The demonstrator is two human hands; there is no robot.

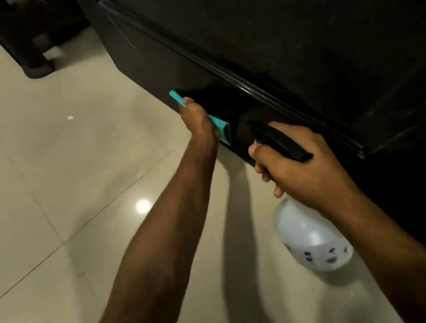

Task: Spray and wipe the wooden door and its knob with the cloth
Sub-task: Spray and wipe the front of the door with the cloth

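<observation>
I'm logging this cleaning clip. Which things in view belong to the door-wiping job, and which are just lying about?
Belong to the job:
- dark wooden door
- teal cloth, pressed to the door by the left hand
- spray bottle, held in the right hand

Just there:
- dark furniture on the tiled floor

Dark door [285, 35] fills the right and top of view, blocking that whole side. Left hand [197, 118] presses the teal cloth [220, 127] flat against the door's lower edge; right hand [298, 162] with spray bottle [309, 238] is just beside it, narrow gap between. Tiled floor [50, 178] to the left lies open. Dark furniture leg [29, 54] stands at the floor's far left corner
</observation>
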